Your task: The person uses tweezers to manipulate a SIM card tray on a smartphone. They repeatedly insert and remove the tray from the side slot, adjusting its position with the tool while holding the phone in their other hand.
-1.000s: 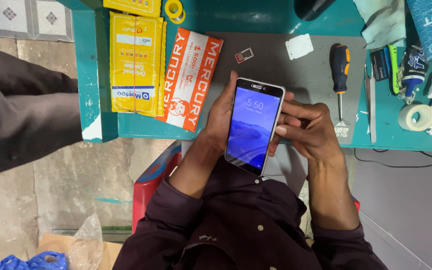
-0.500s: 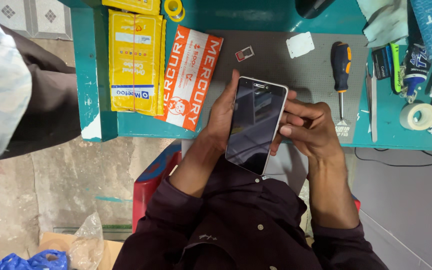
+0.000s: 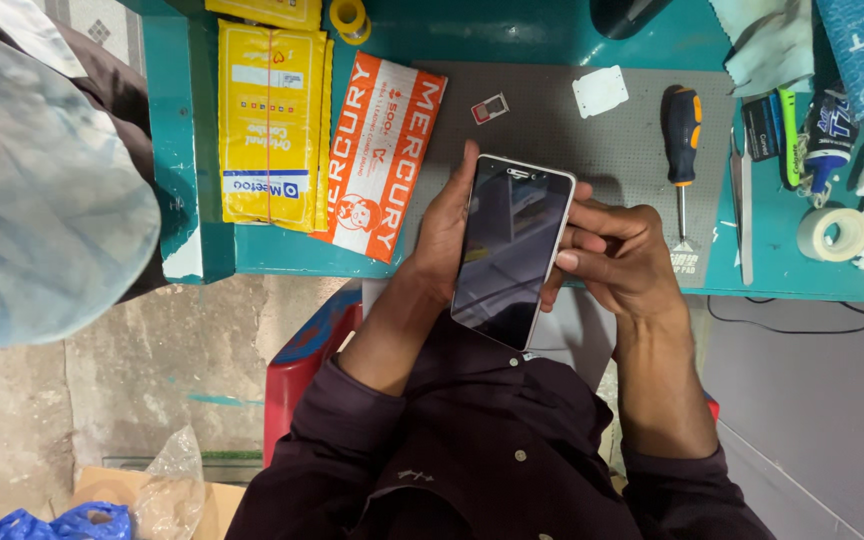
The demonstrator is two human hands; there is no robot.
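Two hands hold one smartphone [image 3: 508, 250] over the near edge of the teal worktop [image 3: 552, 30]; largest items first.

Bystander in a pale blue garment [image 3: 37, 190], far left, beside the worktop; not handling anything.

Grey work mat [image 3: 552, 130] covers the worktop's middle. Left of it: yellow packet [image 3: 270, 120], with an orange-and-white packet [image 3: 384, 150] overlapping its right side.

Smartphone: screen dark, facing up, tilted slightly. Left hand [image 3: 447, 235] cradles it from behind and along the left edge, fingers wrapped closed on it. Right hand [image 3: 617, 255] curled against the right edge, fingertips [image 3: 567, 262] pressing at the side; partly closed, steadying rather than carrying.

Right of mat: screwdriver with black-and-orange handle [image 3: 681, 125], tip pointing near; tweezers [image 3: 744, 200]; tape roll [image 3: 832, 234].

Small parts on mat, far side: white square pad [image 3: 600, 91], SIM tray [image 3: 490, 108].

Judgement: step in hand looks like checking the handset, right fingers working a side button. Next move likely calls for a steady left-hand grip and light, precise fingertip pressure at the edge.
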